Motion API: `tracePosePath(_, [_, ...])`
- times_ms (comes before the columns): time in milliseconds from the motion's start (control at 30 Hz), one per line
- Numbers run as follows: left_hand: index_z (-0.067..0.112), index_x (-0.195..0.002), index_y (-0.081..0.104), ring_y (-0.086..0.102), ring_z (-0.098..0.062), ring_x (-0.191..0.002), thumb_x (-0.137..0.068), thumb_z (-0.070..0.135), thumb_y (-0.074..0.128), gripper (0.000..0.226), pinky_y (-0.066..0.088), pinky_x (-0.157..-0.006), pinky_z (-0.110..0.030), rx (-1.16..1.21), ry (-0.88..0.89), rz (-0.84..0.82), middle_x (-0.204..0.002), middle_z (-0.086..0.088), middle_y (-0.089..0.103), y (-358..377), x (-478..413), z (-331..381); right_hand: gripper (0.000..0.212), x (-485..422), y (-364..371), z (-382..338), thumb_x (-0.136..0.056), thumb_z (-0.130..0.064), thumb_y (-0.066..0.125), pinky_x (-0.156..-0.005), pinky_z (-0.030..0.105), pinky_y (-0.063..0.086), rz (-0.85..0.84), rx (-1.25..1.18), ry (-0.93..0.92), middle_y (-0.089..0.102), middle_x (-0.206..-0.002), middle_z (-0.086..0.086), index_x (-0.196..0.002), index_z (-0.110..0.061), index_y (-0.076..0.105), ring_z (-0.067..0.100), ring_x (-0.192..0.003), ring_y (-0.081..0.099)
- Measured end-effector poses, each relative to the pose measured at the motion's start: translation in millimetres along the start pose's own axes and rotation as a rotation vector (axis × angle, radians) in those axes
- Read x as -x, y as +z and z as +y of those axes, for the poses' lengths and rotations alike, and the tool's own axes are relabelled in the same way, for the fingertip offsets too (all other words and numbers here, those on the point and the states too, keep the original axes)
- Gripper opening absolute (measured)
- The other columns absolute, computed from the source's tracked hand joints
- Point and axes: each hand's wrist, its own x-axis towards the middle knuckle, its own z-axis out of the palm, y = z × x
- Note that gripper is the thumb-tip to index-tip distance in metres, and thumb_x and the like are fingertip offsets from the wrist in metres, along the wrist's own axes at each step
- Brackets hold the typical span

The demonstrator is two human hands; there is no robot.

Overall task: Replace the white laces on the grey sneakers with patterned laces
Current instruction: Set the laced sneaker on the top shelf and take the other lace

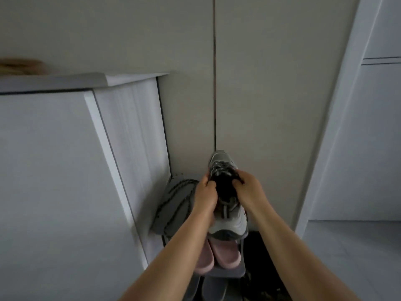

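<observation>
**Gripped by the Collar, Toe Away**

Gripped the sneaker [230,216] in both hands, low in the view and a little toward 3 o'clock of its centre. Pointed the toe to 12 o'clock, at the wall [271,83], and the heel to 6 o'clock, toward the camera. Curled the left hand [205,192] round the collar on the shoe's 9 o'clock side, fingers tucked into the dark opening. Pinched the collar's 3 o'clock side with the right hand [249,190], fingers bent in over the edge. Saw speckled grey laces [220,168] criss-crossed over the front of the shoe, at 12 o'clock of the fingertips. Could not tell whether tied, nor whether the heel rested on anything.

Found a second sneaker [173,205] at 9 o'clock of the first, just beside the left wrist, blurred, with speckled lace strands across it. Noted pink slippers [219,255] at 6 o'clock of the held shoe, on a grey shelf [239,272], partly hidden by the left forearm. Made out dark shoes [208,290] lower down, again at 6 o'clock, too dim for detail. Had a white cabinet [54,170] at 9 o'clock, close beside the second sneaker.
</observation>
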Motion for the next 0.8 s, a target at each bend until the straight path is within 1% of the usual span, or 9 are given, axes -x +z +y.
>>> tracePosePath(67, [0.014, -0.133, 0.048, 0.055, -0.027, -0.11, -0.093, 0.002, 0.032, 0.045, 0.045, -0.084, -0.031, -0.005, -0.069, 0.02, -0.126, -0.014, 0.056, 3, -18, -5, 0.035, -20, 9, 8, -0.092, -0.006, 0.038, -0.088, 0.037, 0.05, -0.015, 0.016, 0.049, 0.066, -0.113, 0.014, -0.118, -0.012, 0.06, 0.027, -0.1, 0.061])
tracePosePath(133, [0.015, -0.13, 0.05, 0.056, -0.028, -0.11, -0.093, 0.003, 0.032, 0.044, 0.048, -0.091, -0.035, -0.027, -0.101, -0.003, -0.126, -0.015, 0.057, 5, -32, -10, 0.036, -34, 14, 14, -0.091, -0.005, 0.037, -0.089, 0.043, 0.051, -0.026, 0.055, 0.082, 0.067, -0.111, 0.015, -0.117, -0.013, 0.061, 0.03, -0.098, 0.062])
tracePosePath(233, [0.017, -0.129, 0.053, 0.059, -0.028, -0.108, -0.092, 0.005, 0.032, 0.044, 0.049, -0.097, -0.043, -0.031, -0.106, -0.046, -0.122, -0.014, 0.06, 6, -46, -15, 0.039, -45, 16, 17, -0.091, -0.002, 0.035, -0.086, 0.04, 0.052, -0.019, 0.087, 0.105, 0.065, -0.111, 0.016, -0.121, -0.011, 0.059, 0.031, -0.098, 0.061])
tracePosePath(333, [0.017, -0.129, 0.053, 0.058, -0.027, -0.108, -0.092, 0.005, 0.032, 0.044, 0.049, -0.094, -0.038, -0.038, -0.094, -0.055, -0.122, -0.012, 0.06, 5, -49, -16, 0.041, -49, 18, 20, -0.092, -0.004, 0.034, -0.088, 0.042, 0.051, 0.007, 0.106, 0.106, 0.064, -0.115, 0.017, -0.126, -0.014, 0.055, 0.032, -0.101, 0.06])
tracePosePath(433, [0.015, -0.132, 0.051, 0.056, -0.027, -0.112, -0.093, 0.006, 0.032, 0.044, 0.048, -0.096, -0.037, -0.055, -0.077, -0.053, -0.126, -0.013, 0.058, 3, -51, -18, 0.041, -44, 25, 21, -0.095, -0.011, 0.032, -0.087, 0.042, 0.051, 0.049, 0.125, 0.102, 0.062, -0.119, 0.014, -0.13, -0.018, 0.051, 0.032, -0.103, 0.059])
tracePosePath(667, [0.018, -0.134, 0.048, 0.054, -0.024, -0.115, -0.095, 0.008, 0.033, 0.043, 0.046, -0.098, -0.036, -0.072, -0.049, -0.096, -0.129, -0.011, 0.056, -2, -46, -16, 0.04, -40, 27, 20, -0.094, -0.012, 0.031, -0.086, 0.041, 0.05, 0.074, 0.127, 0.109, 0.063, -0.116, 0.015, -0.126, -0.02, 0.053, 0.034, -0.103, 0.058])
tracePosePath(733, [0.017, -0.133, 0.048, 0.052, -0.019, -0.116, -0.099, 0.018, 0.036, 0.036, 0.042, -0.097, -0.032, -0.071, -0.016, -0.107, -0.131, -0.003, 0.053, -6, -42, -15, 0.037, -38, 25, 19, -0.095, -0.013, 0.031, -0.087, 0.04, 0.049, 0.066, 0.091, 0.106, 0.063, -0.116, 0.016, -0.124, -0.017, 0.054, 0.034, -0.103, 0.058])
tracePosePath(767, [0.014, -0.134, 0.047, 0.049, -0.018, -0.118, -0.1, 0.026, 0.037, 0.037, 0.039, -0.096, -0.03, -0.083, 0.004, -0.088, -0.128, 0.0, 0.051, -12, -40, -17, 0.035, -34, 23, 19, -0.096, -0.014, 0.032, -0.089, 0.037, 0.047, 0.057, 0.066, 0.1, 0.061, -0.121, 0.017, -0.125, -0.014, 0.052, 0.033, -0.107, 0.056])
tracePosePath(800, [0.01, -0.133, 0.047, 0.047, -0.019, -0.121, -0.099, 0.033, 0.037, 0.042, 0.037, -0.095, -0.03, -0.161, 0.049, -0.019, -0.128, -0.003, 0.051, -21, -40, -21, 0.036, -30, 20, 19, -0.098, -0.015, 0.032, -0.092, 0.034, 0.042, 0.052, 0.029, 0.092, 0.056, -0.128, 0.016, -0.13, -0.011, 0.049, 0.032, -0.116, 0.053])
